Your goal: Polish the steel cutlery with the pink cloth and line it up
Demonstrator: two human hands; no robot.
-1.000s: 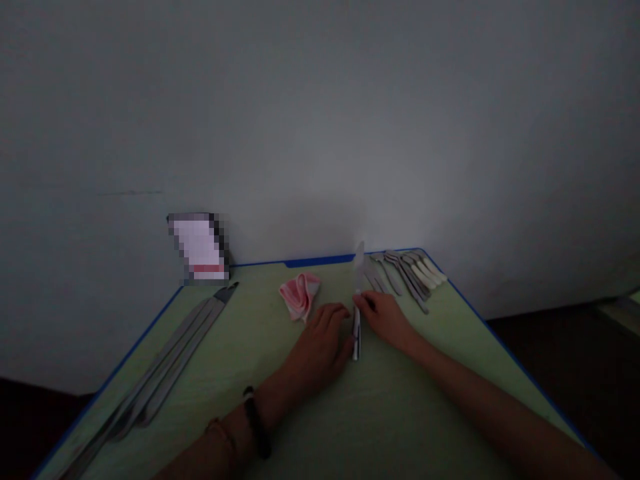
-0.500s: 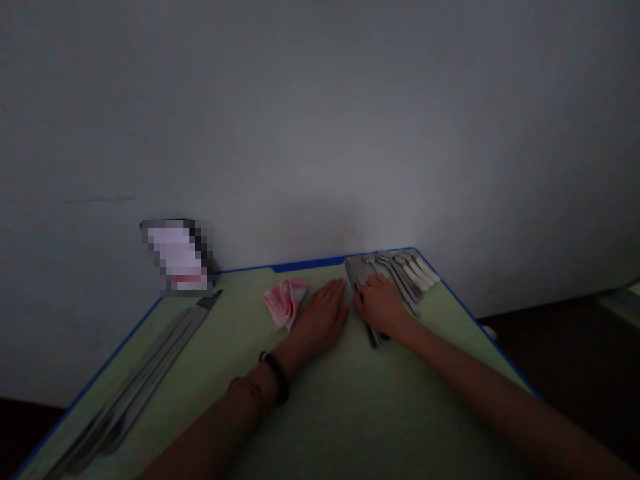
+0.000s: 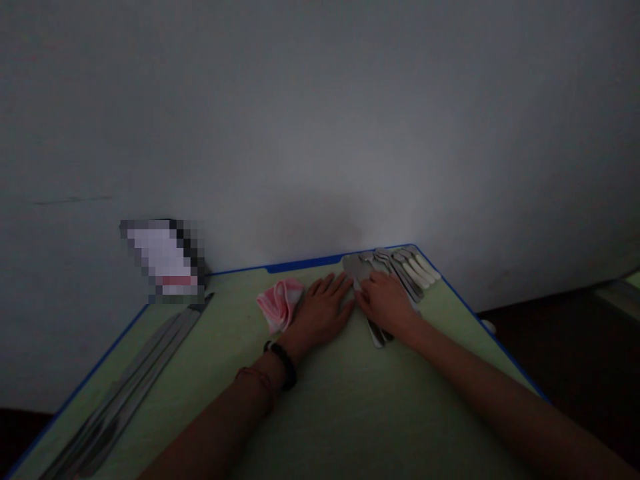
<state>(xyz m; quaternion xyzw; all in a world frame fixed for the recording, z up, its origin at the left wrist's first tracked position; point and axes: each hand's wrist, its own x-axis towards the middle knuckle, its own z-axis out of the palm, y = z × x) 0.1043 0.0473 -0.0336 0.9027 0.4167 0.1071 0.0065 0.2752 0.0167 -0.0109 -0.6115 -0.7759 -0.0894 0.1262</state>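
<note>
My left hand (image 3: 323,313) lies palm down on the pale green table, fingers stretched and somewhat spread, its fingertips close to the cutlery. Just left of it is a crumpled pink-and-white cloth (image 3: 281,305). My right hand (image 3: 387,301) rests over metal cutlery (image 3: 376,333), its fingers curled down around the pieces. Handles stick out below that hand, and broad flat silver ends (image 3: 353,265) show above it. The fingers cover the middle of these pieces, so their exact kind is hidden. Spoons with metal handles (image 3: 400,272) and white-handled cutlery (image 3: 423,272) lie side by side to the right.
Several long flat metal pieces (image 3: 135,380) lie along the table's left side. A blurred-out device with a pale screen (image 3: 163,257) leans against the wall (image 3: 320,133) at the back left. The table has a blue edge (image 3: 305,263) against the wall.
The left hand has shifted slightly and its fingers are spread wider. My right hand stays over the cutlery, turned a little. The view has shifted slightly.
</note>
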